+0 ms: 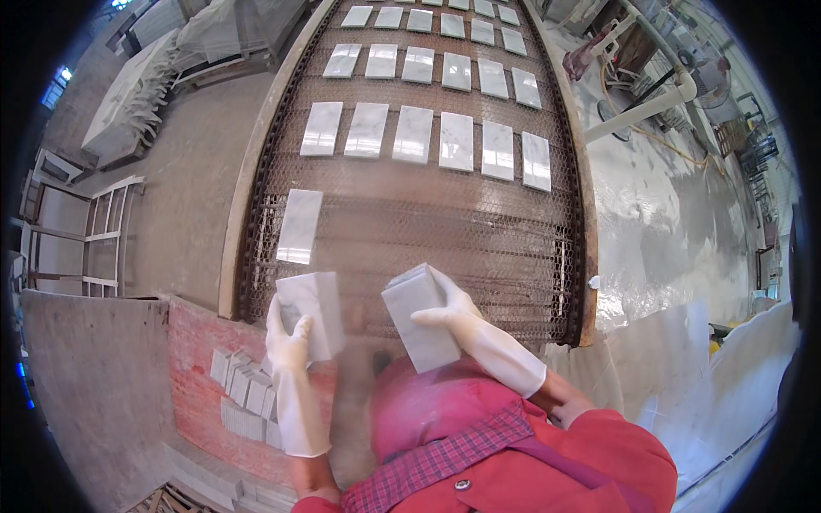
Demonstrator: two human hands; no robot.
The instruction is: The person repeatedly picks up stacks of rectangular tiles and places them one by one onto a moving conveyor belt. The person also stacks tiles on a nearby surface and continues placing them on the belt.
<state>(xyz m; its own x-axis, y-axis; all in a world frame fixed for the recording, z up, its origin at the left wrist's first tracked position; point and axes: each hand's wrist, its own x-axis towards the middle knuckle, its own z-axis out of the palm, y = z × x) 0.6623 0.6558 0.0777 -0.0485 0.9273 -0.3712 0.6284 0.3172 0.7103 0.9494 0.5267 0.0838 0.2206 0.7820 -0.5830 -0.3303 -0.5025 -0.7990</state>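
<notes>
My left hand (289, 342), in a pale rubber glove, is closed around a white marble tile (310, 295) at the near left end of the mesh conveyor belt (445, 244). The tile's right side is smeared, so I cannot tell if a second one lies with it. To the right, my gloved right hand (451, 309) grips a small stack of marble tiles (419, 329), tilted, thumb across its front face. Just beyond my left hand, a single tile (300, 226) lies flat on the belt. Farther off, tiles (413, 134) lie in spaced rows across it.
Wooden side rails (584, 214) border the belt. At lower left, more stacked tiles (248, 393) stand against a reddish surface (198, 368) beside a grey panel (94, 368). A metal frame (107, 235) stands on the left floor. Wet floor (676, 231) and a pale pipe (641, 111) are right.
</notes>
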